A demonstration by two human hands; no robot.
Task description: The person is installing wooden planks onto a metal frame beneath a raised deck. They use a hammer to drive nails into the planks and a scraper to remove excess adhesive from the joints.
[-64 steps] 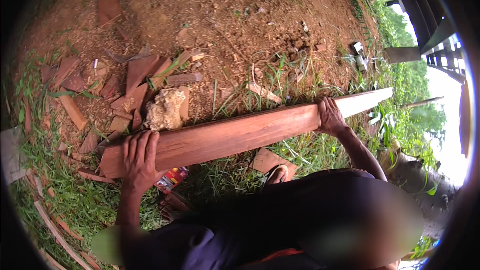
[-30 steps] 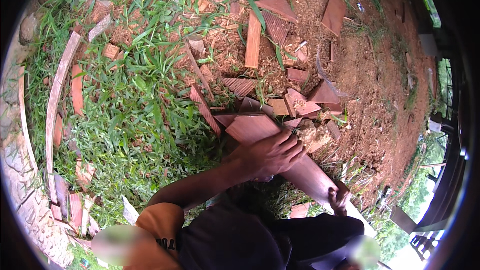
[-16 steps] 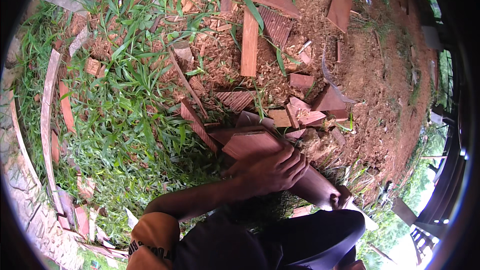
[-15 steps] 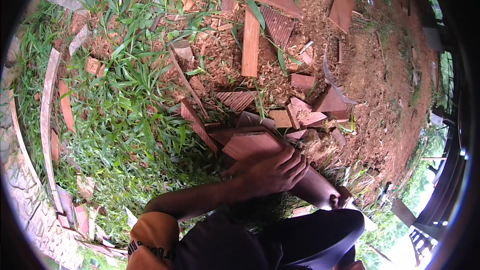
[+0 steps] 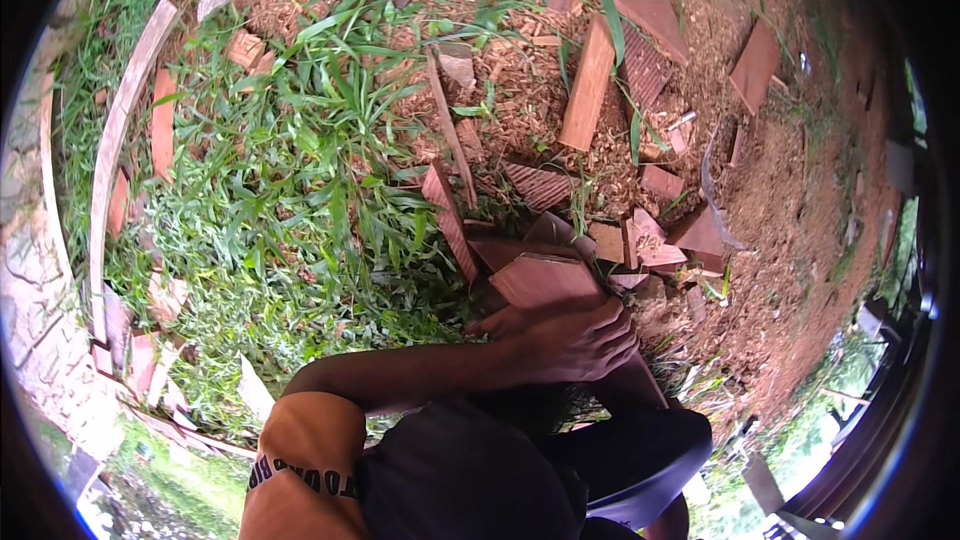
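Observation:
A reddish-brown wooden board [image 5: 548, 280] lies tilted among scraps, just beyond my knees. Across it rests my left hand [image 5: 583, 340], fingers curled together over its upper side in a grip. A darker brown length [image 5: 632, 380] shows past the knuckles, running down toward my bent knee; whether it belongs to the same board I cannot tell. My right hand does not show, with the dark-clothed knee covering that area. Close to the board's far edge lie a ridged reddish strip [image 5: 450, 220] and a dark flat piece [image 5: 560, 233].
Broken wood pieces lie about, including a long plank offcut [image 5: 588, 85], a ridged piece [image 5: 540, 186] and a triangular scrap [image 5: 700, 235]. Grass [image 5: 310, 180] covers the left, reddish soil [image 5: 790, 190] the right. A long curved strip [image 5: 125, 140] lies at far left, beside paving [image 5: 35, 290].
The view has shifted, so the scraps appear farther right and the left edge shows more. My left hand stays on the board. A hand-like shape beside the knee is now hidden.

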